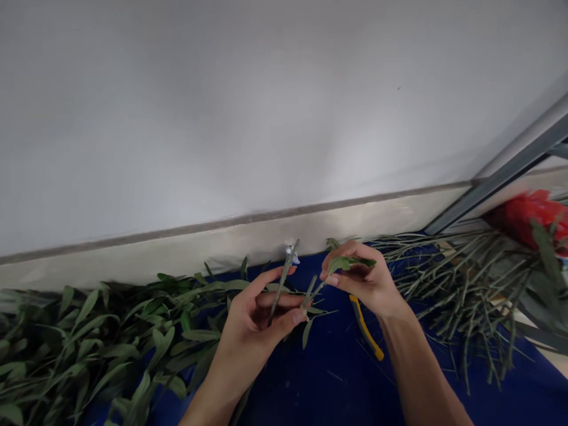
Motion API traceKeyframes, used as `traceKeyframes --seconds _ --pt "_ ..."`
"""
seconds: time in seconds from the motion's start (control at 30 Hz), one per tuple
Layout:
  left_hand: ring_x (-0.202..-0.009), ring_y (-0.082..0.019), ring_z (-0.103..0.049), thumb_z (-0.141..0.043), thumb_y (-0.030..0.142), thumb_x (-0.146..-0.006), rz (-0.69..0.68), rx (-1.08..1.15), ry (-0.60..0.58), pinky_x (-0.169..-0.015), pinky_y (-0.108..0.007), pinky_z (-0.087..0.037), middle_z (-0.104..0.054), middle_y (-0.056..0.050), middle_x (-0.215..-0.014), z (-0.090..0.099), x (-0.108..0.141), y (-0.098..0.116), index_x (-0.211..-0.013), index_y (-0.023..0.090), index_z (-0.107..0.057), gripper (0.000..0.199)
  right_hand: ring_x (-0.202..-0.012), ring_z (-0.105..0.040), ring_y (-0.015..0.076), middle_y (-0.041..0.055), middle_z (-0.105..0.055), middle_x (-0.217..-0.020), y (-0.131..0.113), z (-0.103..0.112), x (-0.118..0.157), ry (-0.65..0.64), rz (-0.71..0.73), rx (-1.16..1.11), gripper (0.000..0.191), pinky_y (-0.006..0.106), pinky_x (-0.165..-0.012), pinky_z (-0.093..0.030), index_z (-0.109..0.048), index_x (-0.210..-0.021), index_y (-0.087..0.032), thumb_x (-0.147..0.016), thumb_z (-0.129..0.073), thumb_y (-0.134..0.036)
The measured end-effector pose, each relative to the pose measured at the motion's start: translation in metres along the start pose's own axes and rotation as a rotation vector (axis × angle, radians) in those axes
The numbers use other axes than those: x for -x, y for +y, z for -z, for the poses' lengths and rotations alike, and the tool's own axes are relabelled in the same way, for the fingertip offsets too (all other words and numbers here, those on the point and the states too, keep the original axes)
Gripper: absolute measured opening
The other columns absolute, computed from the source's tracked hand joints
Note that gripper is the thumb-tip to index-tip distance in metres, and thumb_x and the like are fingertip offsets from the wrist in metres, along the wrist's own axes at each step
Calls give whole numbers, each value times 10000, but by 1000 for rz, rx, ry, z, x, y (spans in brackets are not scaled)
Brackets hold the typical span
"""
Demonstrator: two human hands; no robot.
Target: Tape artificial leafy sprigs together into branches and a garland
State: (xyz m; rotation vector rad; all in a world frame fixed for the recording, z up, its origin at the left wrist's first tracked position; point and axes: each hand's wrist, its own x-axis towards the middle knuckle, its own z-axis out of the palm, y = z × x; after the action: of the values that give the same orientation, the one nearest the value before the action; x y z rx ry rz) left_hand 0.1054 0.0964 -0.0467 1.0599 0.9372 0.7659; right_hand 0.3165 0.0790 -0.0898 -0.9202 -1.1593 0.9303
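Grey-green slender woody stem (283, 284), bare at visible upper part, rests in left hand (252, 324), above dark blue smooth surface (331, 384). Long axis steep; upper end points toward white wall (266, 118), leaning slightly right. Thin green leafy twig (316, 290) slants up-right between hands: left thumb and finger clamp lower end, right hand (361, 281) pinches leafy end, fingertips together.

Thick stem (283, 283) partly out of sight behind left hand (249, 325)
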Motion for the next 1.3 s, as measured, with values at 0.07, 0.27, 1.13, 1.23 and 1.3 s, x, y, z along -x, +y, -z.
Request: traceKeyframes --seconds 0.07,0.27,1.13,1.23,1.3 --pt "-803 -196 -760 -918 292 -709 -15 1 6 -798 -267 -576 -817 -68 -854 -1 0 0 -1285 182 -644 647 -751 -679 159 22 -700 -855 -1 1 0 9 -9 31 217 273 -633 -536 -676 -872 -213 -778 -871 -220" --pt "-824 -216 -763 -925 254 -699 19 74 -32 -784 -273 -571 -806 -67 -816 -1 -1 -1 -1265 180 -657 631 -755 -709 196 24 -730 -808 -3 1 -4 -36 15 -56 201 343 -666 -575 -672 -872 -230 -792 -856 -224" --pt "-883 -257 -786 -805 356 -860 3 19 -108 -797 -305 -601 -823 -115 -944 1 1 1 -1195 168 -733 391 -716 -669 193 -17 -741 -785 5 3 0 78 -48 -104 830 347 -714 -532 -443 -1441 -312 -741 -888 -329" --pt "-891 -266 -786 -791 375 -871 -13 -23 -166 -798 -321 -609 -821 -127 -974 7 3 3 -1228 166 -729 418 -705 -663 179 -28 -737 -780 4 5 4 77 -40 -93 874 341 -725 -535 -402 -1481 -315 -749 -880 -312" --pt "-916 -271 -784 -781 385 -881 -12 5 -207 -824 -337 -613 -818 -131 -994 9 2 2 -1270 168 -716 450 -696 -660 175 -43 -722 -751 4 4 4 74 -4 -122 896 346 -732 -536 -389 -1489 -329 -741 -882 -308"
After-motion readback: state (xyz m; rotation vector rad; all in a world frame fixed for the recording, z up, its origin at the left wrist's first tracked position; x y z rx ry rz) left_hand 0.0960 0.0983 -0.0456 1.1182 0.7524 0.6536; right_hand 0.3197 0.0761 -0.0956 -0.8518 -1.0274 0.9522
